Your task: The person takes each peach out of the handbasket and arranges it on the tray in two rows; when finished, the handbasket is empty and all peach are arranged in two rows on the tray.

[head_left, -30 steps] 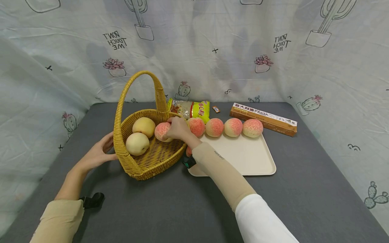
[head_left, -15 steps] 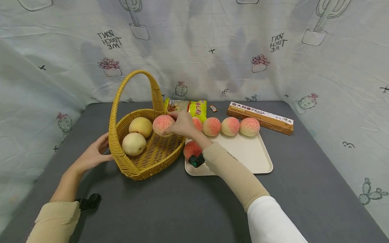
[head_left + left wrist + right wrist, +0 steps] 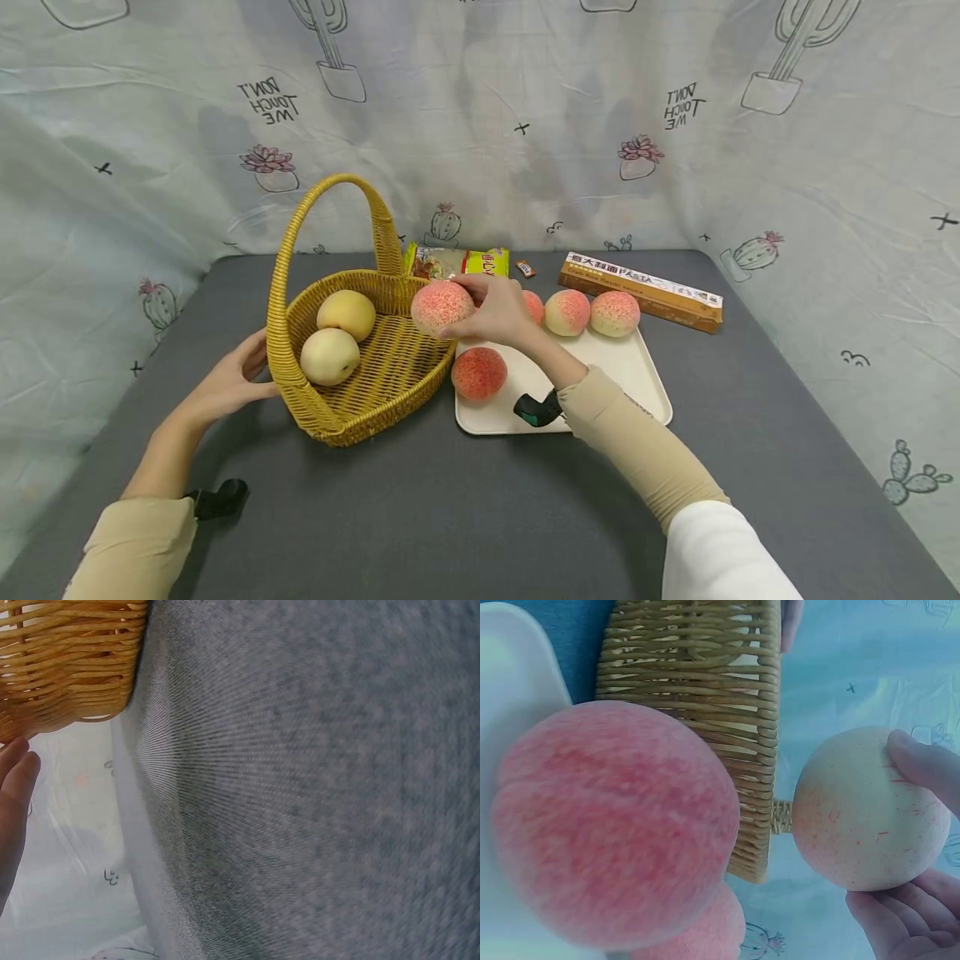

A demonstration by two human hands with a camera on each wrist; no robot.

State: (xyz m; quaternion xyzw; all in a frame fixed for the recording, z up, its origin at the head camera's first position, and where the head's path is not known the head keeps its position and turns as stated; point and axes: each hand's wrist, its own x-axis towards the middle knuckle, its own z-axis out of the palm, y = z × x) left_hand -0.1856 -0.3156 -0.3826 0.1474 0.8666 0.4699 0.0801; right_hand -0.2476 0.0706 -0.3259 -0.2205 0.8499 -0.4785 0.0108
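My right hand [image 3: 497,310] grips a pink-speckled peach [image 3: 441,307] between thumb and fingers, raised at the right rim of the yellow wicker basket [image 3: 397,367]. In the right wrist view the held peach [image 3: 870,810] shows its pale side. On the left, my left hand [image 3: 228,385] rests against the basket's outer side with fingers fairly straight; only its fingertips show near the wicker in the left wrist view. Two pale yellow round fruits [image 3: 330,356] lie inside the basket. A redder peach [image 3: 478,373] sits at the front left of the cream tray [image 3: 585,383].
Several more peaches [image 3: 567,312] line the tray's back edge, partly hidden by my right hand. Behind are a yellow food packet [image 3: 487,262], a small wrapped packet [image 3: 526,268] and a brown pasta box [image 3: 641,292]. The basket's tall handle [image 3: 288,250] arches upward.
My right hand has lifted the peach from inside the basket and carried it right, to the rim beside the tray. The left hand has stayed at the basket's side.
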